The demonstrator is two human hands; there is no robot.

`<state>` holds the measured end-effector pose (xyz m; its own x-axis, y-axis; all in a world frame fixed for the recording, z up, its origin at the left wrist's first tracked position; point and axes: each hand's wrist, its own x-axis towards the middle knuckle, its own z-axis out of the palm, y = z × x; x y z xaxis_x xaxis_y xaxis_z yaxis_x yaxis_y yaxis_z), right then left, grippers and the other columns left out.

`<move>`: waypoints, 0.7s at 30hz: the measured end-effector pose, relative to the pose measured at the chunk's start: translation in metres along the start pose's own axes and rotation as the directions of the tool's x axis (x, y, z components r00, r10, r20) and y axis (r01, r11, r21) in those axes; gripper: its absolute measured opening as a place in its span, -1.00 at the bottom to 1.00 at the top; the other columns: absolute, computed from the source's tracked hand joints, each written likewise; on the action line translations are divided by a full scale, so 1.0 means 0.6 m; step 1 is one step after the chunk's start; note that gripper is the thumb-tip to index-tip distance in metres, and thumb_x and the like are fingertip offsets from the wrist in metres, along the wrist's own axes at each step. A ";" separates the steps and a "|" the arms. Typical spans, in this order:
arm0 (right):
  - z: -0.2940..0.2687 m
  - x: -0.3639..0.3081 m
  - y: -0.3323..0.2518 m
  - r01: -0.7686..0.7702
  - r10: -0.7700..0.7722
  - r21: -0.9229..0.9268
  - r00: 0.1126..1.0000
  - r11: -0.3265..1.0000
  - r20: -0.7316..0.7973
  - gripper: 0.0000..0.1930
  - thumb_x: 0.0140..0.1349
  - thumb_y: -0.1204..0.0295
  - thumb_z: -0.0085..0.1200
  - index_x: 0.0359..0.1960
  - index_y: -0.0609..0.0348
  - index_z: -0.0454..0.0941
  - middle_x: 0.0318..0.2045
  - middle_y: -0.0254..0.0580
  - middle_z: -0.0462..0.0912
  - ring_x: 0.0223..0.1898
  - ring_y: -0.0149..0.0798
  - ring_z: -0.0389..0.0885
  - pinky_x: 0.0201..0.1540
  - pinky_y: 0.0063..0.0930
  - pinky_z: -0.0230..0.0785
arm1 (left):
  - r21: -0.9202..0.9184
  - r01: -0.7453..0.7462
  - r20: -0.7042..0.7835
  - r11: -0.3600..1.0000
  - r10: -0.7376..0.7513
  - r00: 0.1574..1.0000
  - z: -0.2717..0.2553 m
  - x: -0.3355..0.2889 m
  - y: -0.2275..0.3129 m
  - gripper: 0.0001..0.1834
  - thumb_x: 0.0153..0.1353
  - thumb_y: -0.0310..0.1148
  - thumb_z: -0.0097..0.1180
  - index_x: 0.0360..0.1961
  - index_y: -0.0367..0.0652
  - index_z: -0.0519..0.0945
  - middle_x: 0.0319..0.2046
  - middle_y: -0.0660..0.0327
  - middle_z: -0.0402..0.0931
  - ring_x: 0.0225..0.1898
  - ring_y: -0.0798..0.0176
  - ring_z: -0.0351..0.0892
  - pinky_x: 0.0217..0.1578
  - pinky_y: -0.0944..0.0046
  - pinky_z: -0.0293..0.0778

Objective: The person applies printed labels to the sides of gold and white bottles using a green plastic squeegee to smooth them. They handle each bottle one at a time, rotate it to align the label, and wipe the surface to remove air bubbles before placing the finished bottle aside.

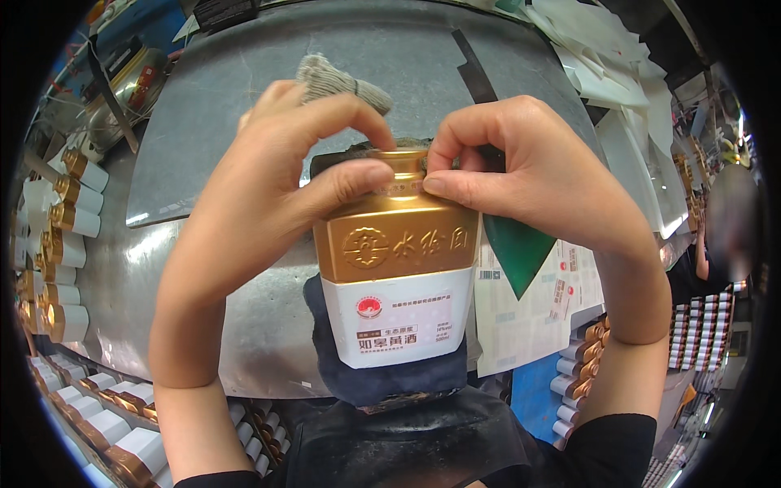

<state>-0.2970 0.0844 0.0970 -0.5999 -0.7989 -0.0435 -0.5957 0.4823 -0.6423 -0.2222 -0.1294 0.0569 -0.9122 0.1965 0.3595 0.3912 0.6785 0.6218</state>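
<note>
A flat-sided bottle (396, 285), gold above and white below with printed decoration, leans back on a dark blue cloth pad (333, 370). My left hand (301, 159) grips its gold neck from the left, thumb in front and index finger at the rim. From the right, my right hand (525, 163) has thumb and bent fingers closed on the neck's edge. A narrow band with small print runs round the neck between both thumbs. Whether the right fingertips pinch a piece of that band is hidden. Behind the right hand, a green pointed sheet (519, 252) sticks out.
A grey bundle of cord or cloth (346, 81) lies on the dark board (220, 98) beyond my hands. A dark flat blade-like tool (473, 69) rests further right. Printed label sheets (529, 313) lie to the right. White-and-gold bottles (69, 220) are stacked at left.
</note>
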 end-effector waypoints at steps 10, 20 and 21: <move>0.006 -0.002 0.009 0.035 -0.033 0.025 0.998 0.999 -0.048 -0.82 0.13 0.42 0.19 -0.48 0.31 0.56 -0.67 -0.43 0.44 -0.60 -0.62 0.32 -0.55 -0.68 0.18 | -0.164 0.030 0.122 0.986 -0.010 0.992 0.007 0.018 -0.022 -0.71 0.00 -0.19 0.32 -0.39 -0.16 0.56 -0.39 0.32 0.58 -0.19 0.34 0.55 0.36 -0.20 -0.35; 0.008 -0.001 0.009 0.053 -0.051 0.034 0.997 0.998 -0.061 -0.83 0.12 0.43 0.20 -0.48 0.32 0.57 -0.68 -0.41 0.44 -0.60 -0.61 0.34 -0.55 -0.68 0.19 | -0.217 -0.004 0.120 0.976 0.031 0.992 0.006 0.017 -0.030 -0.66 -0.05 -0.22 0.36 -0.39 -0.25 0.57 -0.38 0.26 0.60 -0.25 0.33 0.51 0.19 0.14 0.08; 0.008 -0.001 0.009 0.048 -0.046 0.035 0.997 0.998 -0.060 -0.83 0.12 0.43 0.20 -0.48 0.32 0.57 -0.68 -0.41 0.44 -0.60 -0.61 0.34 -0.55 -0.68 0.20 | -0.209 -0.006 0.125 0.978 0.033 0.992 0.007 0.019 -0.031 -0.67 -0.06 -0.22 0.36 -0.40 -0.26 0.57 -0.38 0.26 0.60 -0.25 0.33 0.50 0.15 0.19 0.12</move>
<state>-0.2972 0.0857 0.0897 -0.6031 -0.7970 0.0323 -0.6047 0.4304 -0.6701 -0.2405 -0.1367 0.0466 -0.9070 0.3056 0.2898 0.4134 0.5144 0.7513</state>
